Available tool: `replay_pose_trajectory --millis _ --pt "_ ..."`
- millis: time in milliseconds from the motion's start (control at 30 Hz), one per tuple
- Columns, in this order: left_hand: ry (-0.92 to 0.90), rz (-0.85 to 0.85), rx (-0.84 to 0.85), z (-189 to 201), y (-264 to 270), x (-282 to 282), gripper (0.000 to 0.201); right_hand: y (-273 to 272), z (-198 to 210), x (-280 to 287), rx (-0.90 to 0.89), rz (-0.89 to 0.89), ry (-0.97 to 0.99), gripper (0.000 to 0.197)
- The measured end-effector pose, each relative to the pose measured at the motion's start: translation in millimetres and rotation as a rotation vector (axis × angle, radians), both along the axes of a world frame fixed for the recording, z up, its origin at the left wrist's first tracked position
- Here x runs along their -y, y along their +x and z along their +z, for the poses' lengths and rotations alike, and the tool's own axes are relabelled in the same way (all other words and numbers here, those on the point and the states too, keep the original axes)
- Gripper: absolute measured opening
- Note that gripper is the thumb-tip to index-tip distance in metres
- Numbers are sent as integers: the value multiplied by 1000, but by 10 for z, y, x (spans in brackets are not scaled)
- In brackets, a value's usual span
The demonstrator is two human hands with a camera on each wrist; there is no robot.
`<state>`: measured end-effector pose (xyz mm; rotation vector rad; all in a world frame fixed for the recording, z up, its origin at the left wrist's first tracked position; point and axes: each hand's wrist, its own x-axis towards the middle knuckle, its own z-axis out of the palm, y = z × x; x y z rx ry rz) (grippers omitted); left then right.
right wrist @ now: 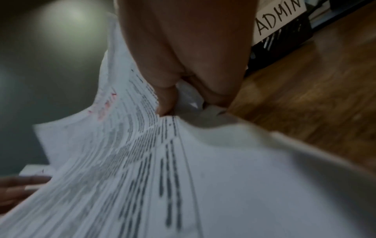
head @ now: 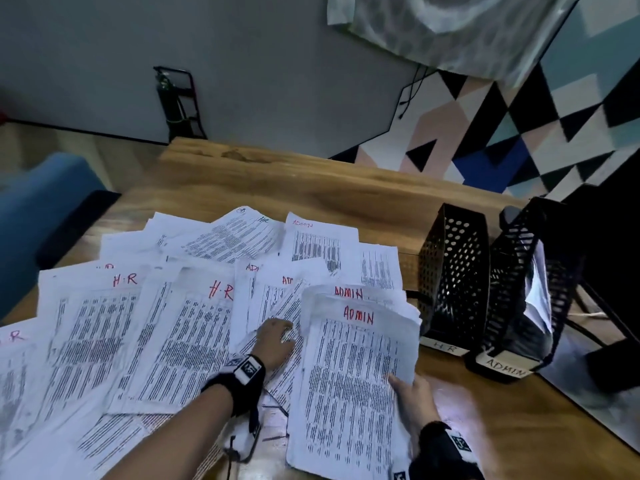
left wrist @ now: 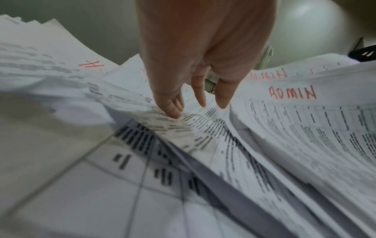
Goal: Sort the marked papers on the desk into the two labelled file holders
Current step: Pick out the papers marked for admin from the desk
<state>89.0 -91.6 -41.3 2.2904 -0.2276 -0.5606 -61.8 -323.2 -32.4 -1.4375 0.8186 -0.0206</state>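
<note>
Printed sheets marked in red "H.R" [head: 221, 327] and "ADMIN" lie fanned over the wooden desk [head: 311, 181]. My right hand [head: 414, 398] pinches the right edge of a small stack of ADMIN papers [head: 349, 386], thumb on top, lifting it off the pile; the same ADMIN stack [right wrist: 142, 161] fills the right wrist view under that hand [right wrist: 183, 96]. My left hand [head: 275, 341] rests with straight fingers on a loose sheet [left wrist: 193, 125] just left of the stack, fingertips [left wrist: 173, 111] touching paper. Two black perforated file holders stand at right: the HR holder [head: 450, 278] and the ADMIN holder [head: 516, 299], which has paper in it.
A blue chair [head: 41, 216] stands left of the desk. A patterned wall panel [head: 519, 133] rises behind the holders, and a dark object [head: 609, 258] sits at the far right. Bare wood [head: 502, 427] shows in front of the holders.
</note>
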Motion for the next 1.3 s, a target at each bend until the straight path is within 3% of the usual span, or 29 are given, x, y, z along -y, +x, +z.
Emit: replay_pose_trajectory --millis 133,200,267,367,467,667,733,833,900,967,1133,1300 --pt "-98 -20 -210 32 -65 207 57 3 -122 35 -20 -104 -123 34" --pt "-63 -141 -293 20 -150 340 48 10 -218 41 -58 -115 -215 40" --pt "44 -231 -199 0 -234 429 27 7 -261 20 -81 -128 -297 35" --pt "286 4 131 10 -141 367 31 -9 -229 -17 -132 -177 -406 30" --pt "352 107 41 52 29 223 57 -49 -187 -33 -164 -227 -462 30" --pt "235 -25 38 51 122 183 32 -68 -259 -161 -133 -91 -337 25" --pt "270 -44 90 43 63 187 39 -63 -282 -181 -147 -22 -309 26" --pt "359 96 72 34 67 154 56 -4 -423 -129 -169 6 -278 28" --pt "239 70 25 34 48 156 42 40 -521 -94 -179 10 -244 35" --pt "173 -24 75 87 -61 177 26 65 -345 -190 -162 6 -216 31" --pt "-139 -96 100 180 -469 157 34 63 -137 -284 -110 -57 -87 32" --pt "-491 103 96 394 -509 -95 30 -37 205 -178 73 -6 -13 23"
